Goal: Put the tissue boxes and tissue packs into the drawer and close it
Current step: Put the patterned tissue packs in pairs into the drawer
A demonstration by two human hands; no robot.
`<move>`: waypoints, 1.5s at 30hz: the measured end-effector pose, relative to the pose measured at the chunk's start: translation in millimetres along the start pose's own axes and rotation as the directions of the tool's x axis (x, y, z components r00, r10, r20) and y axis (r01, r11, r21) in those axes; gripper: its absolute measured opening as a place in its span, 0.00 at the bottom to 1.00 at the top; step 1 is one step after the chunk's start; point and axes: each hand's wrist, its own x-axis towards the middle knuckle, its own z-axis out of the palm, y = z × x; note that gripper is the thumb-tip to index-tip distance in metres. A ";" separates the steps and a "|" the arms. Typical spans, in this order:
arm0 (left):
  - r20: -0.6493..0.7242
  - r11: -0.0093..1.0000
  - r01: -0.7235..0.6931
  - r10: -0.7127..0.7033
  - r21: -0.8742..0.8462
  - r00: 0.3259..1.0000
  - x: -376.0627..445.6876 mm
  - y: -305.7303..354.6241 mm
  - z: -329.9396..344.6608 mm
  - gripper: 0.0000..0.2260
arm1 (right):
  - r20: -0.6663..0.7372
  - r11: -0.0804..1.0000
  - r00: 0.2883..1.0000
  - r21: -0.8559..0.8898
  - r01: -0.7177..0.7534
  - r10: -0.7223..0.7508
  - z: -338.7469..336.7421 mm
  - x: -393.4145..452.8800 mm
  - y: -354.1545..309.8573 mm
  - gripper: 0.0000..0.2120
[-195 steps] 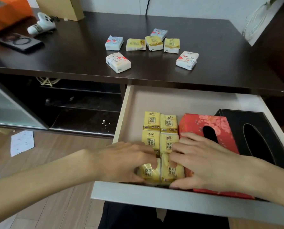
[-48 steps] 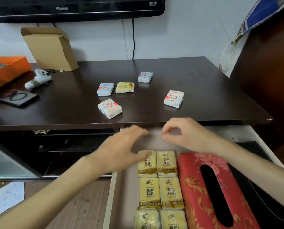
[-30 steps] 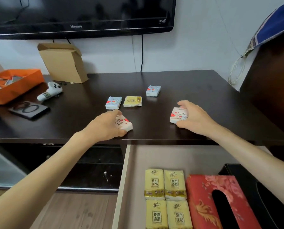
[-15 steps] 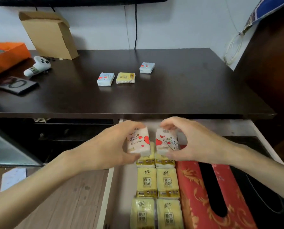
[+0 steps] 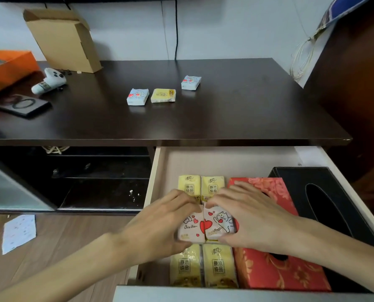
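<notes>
Nearest, the open drawer (image 5: 153, 184) holds yellow tissue packs (image 5: 203, 265) in two columns, a red tissue box (image 5: 275, 271) beside them and a black tissue box (image 5: 325, 192) at the right. Above the yellow rows, the left hand (image 5: 157, 225) grips one white heart-printed pack (image 5: 192, 228) and the right hand (image 5: 253, 216) grips another (image 5: 218, 223), edges touching. Farther back, on the dark tabletop (image 5: 236, 114), lie two blue packs (image 5: 137, 96) and one yellow pack (image 5: 163, 95).
</notes>
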 end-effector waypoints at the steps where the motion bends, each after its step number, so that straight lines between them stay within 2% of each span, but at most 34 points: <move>1: -0.005 1.000 0.000 0.000 0.008 1.000 1.1 -0.4 0.8 0.30 | 0.008 1.000 1.000 0.004 -0.003 0.003 0.4 -0.5 -0.5 0.29; 4: 0.001 1.000 0.003 -0.003 -0.001 1.000 2.8 0.0 3.1 0.28 | 0.028 0.999 0.999 0.029 -0.018 0.017 0.8 -0.2 -1.4 0.29; 14: -0.029 0.999 0.038 -0.037 0.038 0.999 -6.6 -0.3 1.4 0.28 | 0.092 0.992 0.993 -0.106 -0.064 0.074 2.9 2.1 -8.1 0.25; 18: -0.003 0.999 0.033 -0.033 0.031 0.999 -7.9 -1.8 3.6 0.25 | 0.129 0.992 0.988 -0.099 -0.072 0.085 3.6 3.4 -9.9 0.21; 22: -0.014 0.998 0.046 -0.045 0.038 0.999 -5.3 1.8 -0.1 0.26 | -0.011 0.998 0.998 -0.008 -0.058 0.058 -12.3 16.0 -7.5 0.14; 27: -0.156 0.988 0.156 -0.156 -0.011 0.975 7.4 -22.0 -42.0 0.21 | -0.241 0.966 0.960 0.245 -0.084 0.145 -56.5 61.0 15.0 0.06; 29: -0.233 0.974 0.216 -0.227 -0.072 0.946 21.9 -45.2 -67.9 0.17 | -0.318 0.929 0.933 0.368 -0.042 0.169 -72.6 89.6 29.7 0.05; 32: -0.346 0.935 0.301 -0.349 -0.186 0.871 53.2 -87.1 -104.2 0.12 | -0.357 0.902 0.908 0.429 -0.051 0.221 -90.6 144.2 57.8 0.04; 34: -0.373 0.911 0.359 -0.411 -0.203 0.832 75.0 -117.0 -120.5 0.12 | -0.345 0.894 0.897 0.435 -0.107 0.275 -94.0 182.1 78.3 0.06; 38: -0.341 0.859 0.491 -0.508 -0.141 0.791 112.3 -175.3 -139.2 0.18 | -0.331 0.908 0.880 0.357 -0.218 0.342 -91.8 250.8 112.9 0.18; 41: -0.234 0.832 0.551 -0.549 -0.064 0.802 132.7 -212.8 -142.9 0.29 | -0.314 0.891 0.854 0.329 -0.312 0.415 -92.6 289.9 136.6 0.27; 45: -0.073 0.806 0.582 -0.590 -0.110 0.804 145.5 -251.0 -138.8 0.40 | -0.301 0.877 0.840 0.321 -0.357 0.452 -97.1 325.7 163.0 0.36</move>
